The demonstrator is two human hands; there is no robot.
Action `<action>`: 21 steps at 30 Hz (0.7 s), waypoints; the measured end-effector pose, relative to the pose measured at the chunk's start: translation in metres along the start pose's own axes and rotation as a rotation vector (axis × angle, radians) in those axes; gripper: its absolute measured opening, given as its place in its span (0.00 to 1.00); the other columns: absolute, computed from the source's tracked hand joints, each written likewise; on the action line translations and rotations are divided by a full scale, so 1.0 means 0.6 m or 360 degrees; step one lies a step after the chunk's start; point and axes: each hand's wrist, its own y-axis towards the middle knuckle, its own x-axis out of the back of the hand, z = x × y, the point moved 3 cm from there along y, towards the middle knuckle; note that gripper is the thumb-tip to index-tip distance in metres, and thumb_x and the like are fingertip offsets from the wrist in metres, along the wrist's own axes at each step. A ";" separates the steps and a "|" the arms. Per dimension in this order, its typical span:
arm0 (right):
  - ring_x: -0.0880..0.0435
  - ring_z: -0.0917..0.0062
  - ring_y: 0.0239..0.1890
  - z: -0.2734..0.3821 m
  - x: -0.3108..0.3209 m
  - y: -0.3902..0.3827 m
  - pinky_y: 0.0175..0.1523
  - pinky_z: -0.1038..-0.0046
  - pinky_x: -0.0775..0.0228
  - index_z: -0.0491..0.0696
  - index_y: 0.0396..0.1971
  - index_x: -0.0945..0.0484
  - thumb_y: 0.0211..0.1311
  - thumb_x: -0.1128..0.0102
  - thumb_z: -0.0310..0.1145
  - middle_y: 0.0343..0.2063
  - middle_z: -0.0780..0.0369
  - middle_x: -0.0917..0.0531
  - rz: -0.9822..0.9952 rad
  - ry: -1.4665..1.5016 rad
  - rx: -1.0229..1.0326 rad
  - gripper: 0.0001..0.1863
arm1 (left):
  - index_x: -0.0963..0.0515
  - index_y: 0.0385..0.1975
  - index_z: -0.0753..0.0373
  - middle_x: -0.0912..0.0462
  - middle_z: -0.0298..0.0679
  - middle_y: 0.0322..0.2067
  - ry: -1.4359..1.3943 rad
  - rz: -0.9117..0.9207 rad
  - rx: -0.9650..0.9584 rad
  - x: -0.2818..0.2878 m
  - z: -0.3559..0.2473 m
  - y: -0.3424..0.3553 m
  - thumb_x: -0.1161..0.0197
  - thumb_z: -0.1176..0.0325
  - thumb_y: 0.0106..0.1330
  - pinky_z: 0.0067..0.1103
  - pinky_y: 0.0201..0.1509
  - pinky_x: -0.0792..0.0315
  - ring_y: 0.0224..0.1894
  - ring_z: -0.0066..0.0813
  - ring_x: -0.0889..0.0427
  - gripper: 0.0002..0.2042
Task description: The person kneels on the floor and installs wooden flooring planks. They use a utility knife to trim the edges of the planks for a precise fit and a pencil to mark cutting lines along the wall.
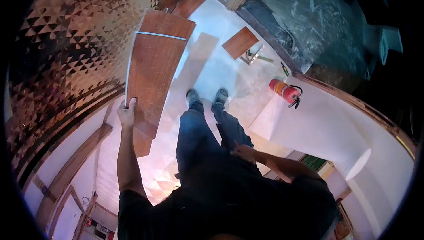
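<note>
Far L of the red fire ext. (285, 92), 1 wall panel (75, 54) is showing lots of small triangles, brown & tan. The L hand (126, 114) is gripping the brown boards (154, 68) at their near L edge: thumb is pressing on the top face, other fingers are hiding underneath, so can't tell if they're spread. The boards are sitting well L of the ext.; at least 2 are overlapping, exact no. unclear. They're looking long, flat, reddish-brown w/ wood grain, ends not lining up, L edge showing pale. 1 pale bluish strip (161, 35) is crossing the top face near the far end. 1 separate brown plank (191, 2) is lying L of the ext. & farther off. 2 shoes (221, 95) are standing on pale floor (207, 70), L of the ext. 1 short brown piece (240, 42) is lying L of the ext. & a bit beyond it. The R hand (244, 152) is staying low, L of the ext. & nearer the person; 1 finger is pointing out, can't tell if the rest are pinching anything. 1 metal item (252, 57), kind unclear, is lying just beside the short piece, betw. it & the ext. 1 small yellow-&-dark tool (285, 69) is lying just beyond the ext.
</note>
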 end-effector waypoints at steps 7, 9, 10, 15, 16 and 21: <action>0.16 0.53 0.40 -0.144 -0.064 0.116 0.58 0.53 0.28 0.44 0.49 0.16 0.65 0.38 0.43 0.35 0.49 0.14 0.0580 -0.0235 0.0129 0.20 | 0.16 0.45 0.71 0.15 0.61 0.38 0.0615 0.0355 0.0135 -0.247 0.346 0.204 0.50 0.41 0.78 0.38 0.53 0.26 0.45 0.59 0.16 0.32; 0.16 0.56 0.43 -0.284 -0.025 0.272 0.60 0.56 0.26 0.46 0.48 0.17 0.68 0.44 0.40 0.39 0.50 0.15 0.0547 -0.0724 0.0121 0.16 | 0.17 0.46 0.73 0.16 0.63 0.43 0.0649 0.0229 -0.0103 -0.350 0.489 0.256 0.55 0.40 0.79 0.40 0.58 0.27 0.51 0.60 0.17 0.35; 0.15 0.56 0.45 -0.311 0.066 0.376 0.56 0.54 0.25 0.47 0.47 0.18 0.71 0.47 0.42 0.42 0.50 0.15 0.0380 -0.0782 0.0140 0.16 | 0.17 0.47 0.74 0.16 0.64 0.46 0.0654 0.0158 -0.0287 -0.397 0.565 0.286 0.57 0.39 0.79 0.41 0.61 0.28 0.55 0.60 0.18 0.36; 0.12 0.53 0.40 -0.399 0.485 0.834 0.46 0.48 0.21 0.48 0.43 0.21 0.75 0.51 0.42 0.35 0.52 0.12 -0.0607 -0.1138 -0.0233 0.14 | 0.16 0.45 0.71 0.16 0.64 0.46 0.0911 0.0505 0.0205 -0.608 0.668 0.518 0.60 0.33 0.77 0.39 0.61 0.28 0.55 0.62 0.19 0.40; 0.13 0.52 0.44 -0.440 0.568 0.892 0.49 0.50 0.21 0.49 0.46 0.21 0.74 0.49 0.44 0.40 0.50 0.13 -0.0929 -0.0983 -0.0135 0.16 | 0.16 0.43 0.72 0.15 0.64 0.44 0.0906 0.0504 0.0090 -0.660 0.695 0.545 0.60 0.32 0.77 0.39 0.61 0.28 0.54 0.61 0.18 0.41; 0.16 0.51 0.51 -0.416 0.856 1.074 0.58 0.53 0.24 0.45 0.55 0.22 0.71 0.46 0.47 0.50 0.48 0.15 -0.1985 -0.0497 -0.0240 0.23 | 0.17 0.32 0.73 0.16 0.64 0.33 0.0750 0.0817 0.0355 -0.797 0.739 0.689 0.61 0.31 0.76 0.40 0.57 0.27 0.44 0.58 0.16 0.43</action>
